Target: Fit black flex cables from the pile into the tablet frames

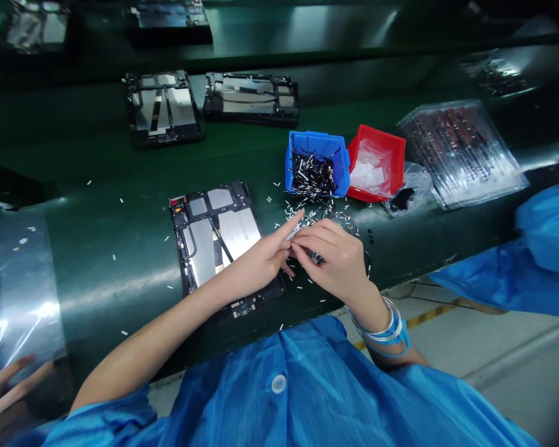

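Observation:
An opened tablet chassis [214, 239] lies on the dark green belt [97, 248] in front of me. My left hand [265, 254] rests at its right edge, fingers pinched together against my right hand. My right hand [333, 254] is curled beside it, its fingers closed on a small dark part I cannot make out. A blue wrist strap [386, 329] circles my right wrist. Just beyond the hands stands a blue bin [317, 162] of small black and silver strips, with several spilled on the belt around it.
A red bin [377, 162] with a clear bag sits right of the blue one, then a clear plastic tray [461, 152] of parts. Two more open tablets [163, 108] [251, 98] lie farther back. Another person's fingers [4, 385] show bottom left; a blue sleeve [540, 248] at right.

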A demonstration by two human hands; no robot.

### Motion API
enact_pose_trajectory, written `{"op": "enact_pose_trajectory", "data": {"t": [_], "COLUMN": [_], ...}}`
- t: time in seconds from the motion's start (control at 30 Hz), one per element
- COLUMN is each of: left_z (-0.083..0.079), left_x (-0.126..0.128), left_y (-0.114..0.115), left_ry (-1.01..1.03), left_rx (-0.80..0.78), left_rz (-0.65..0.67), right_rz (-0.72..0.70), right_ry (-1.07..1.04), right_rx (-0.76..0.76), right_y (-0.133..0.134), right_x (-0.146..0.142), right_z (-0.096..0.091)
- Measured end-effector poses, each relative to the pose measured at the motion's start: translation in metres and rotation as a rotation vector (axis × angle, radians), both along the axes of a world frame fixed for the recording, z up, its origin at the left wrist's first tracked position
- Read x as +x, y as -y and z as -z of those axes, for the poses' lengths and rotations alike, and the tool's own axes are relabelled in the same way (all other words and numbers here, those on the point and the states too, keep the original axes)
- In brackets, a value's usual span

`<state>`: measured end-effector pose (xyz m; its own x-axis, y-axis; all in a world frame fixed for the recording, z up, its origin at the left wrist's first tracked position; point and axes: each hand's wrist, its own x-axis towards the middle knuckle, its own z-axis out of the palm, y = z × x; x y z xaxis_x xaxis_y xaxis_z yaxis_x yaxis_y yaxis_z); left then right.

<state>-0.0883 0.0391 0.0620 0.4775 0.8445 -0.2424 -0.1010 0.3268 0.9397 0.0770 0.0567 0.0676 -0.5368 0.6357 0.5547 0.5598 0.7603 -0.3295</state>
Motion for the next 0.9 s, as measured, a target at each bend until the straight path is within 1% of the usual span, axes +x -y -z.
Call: {"op": "enact_pose_trajectory", "data": {"t": [0.07, 0.1, 0.2, 0.23, 0.27, 0.33, 0.43, 0.5, 0.53, 0.57, 0.6, 0.63, 0.7, 0.73, 0.77, 0.8, 0.83, 0.9], "left_z": [-0.002, -0.002, -0.001, 0.000, 0.002, 0.003, -0.001, -0.008, -0.012, -0.015, -0.018, -0.019, -0.016, -0.013, -0.010, -0.006, -0.003, 0.001], "left_x": [-0.001, -0.001, -0.004, -0.006, -0.006, -0.008, -0.010, -0.015, -0.019, -0.025, -0.034, -0.044, -0.067, -0.080, -0.092, -0.103, -0.113, -0.126], "left_y": [0.000, 0.000, -0.004, -0.006, -0.007, -0.008, -0.006, -0.006, -0.009, -0.015, -0.026, -0.040, -0.081, -0.106, -0.132, -0.158, -0.182, -0.224], "left_ry": [-0.006, 0.015, 0.079, 0.085, 0.084, 0.092, 0.123, 0.106, 0.070, 0.014, -0.059, -0.149, -0.361, -0.484, -0.609, -0.725, -0.810, -0.858], "left_rx": [0.006, -0.011, -0.086, -0.107, -0.124, -0.148, -0.167, -0.157, -0.125, -0.064, 0.025, 0.136, 0.361, 0.430, 0.459, 0.419, 0.332, 0.232], "left_rz": [0.025, 0.039, 0.028, 0.008, -0.011, -0.025, 0.015, 0.057, 0.050, 0.003, -0.094, -0.236, -0.594, -0.738, -0.852, -0.919, -0.963, -0.975], "right_rz": [0.006, 0.044, 0.254, 0.296, 0.300, 0.201, 0.022, -0.007, 0.006, 0.027, 0.047, 0.062, 0.070, 0.066, 0.060, 0.055, 0.050, 0.041], "right_ry": [0.010, 0.012, 0.022, 0.029, 0.041, 0.071, 0.062, -0.016, -0.059, -0.098, -0.131, -0.162, -0.226, -0.257, -0.282, -0.302, -0.313, -0.317], "right_rx": [-0.010, 0.012, 0.125, 0.151, 0.163, 0.178, 0.207, 0.202, 0.189, 0.176, 0.159, 0.138, 0.085, 0.057, 0.035, 0.018, 0.005, -0.018], "right_y": [-0.004, -0.006, -0.014, -0.015, -0.016, -0.016, -0.017, -0.018, -0.020, -0.021, -0.023, -0.024, -0.026, -0.026, -0.026, -0.026, -0.026, -0.025], "right_x": [0.004, 0.007, 0.016, 0.017, 0.017, 0.014, 0.004, -0.001, -0.003, -0.004, -0.004, -0.004, -0.003, -0.002, -0.001, 0.000, 0.001, 0.002], "right_z": [0.002, 0.004, 0.008, 0.009, 0.011, 0.013, 0.017, 0.020, 0.021, 0.022, 0.022, 0.023, 0.025, 0.025, 0.026, 0.027, 0.028, 0.028]}}
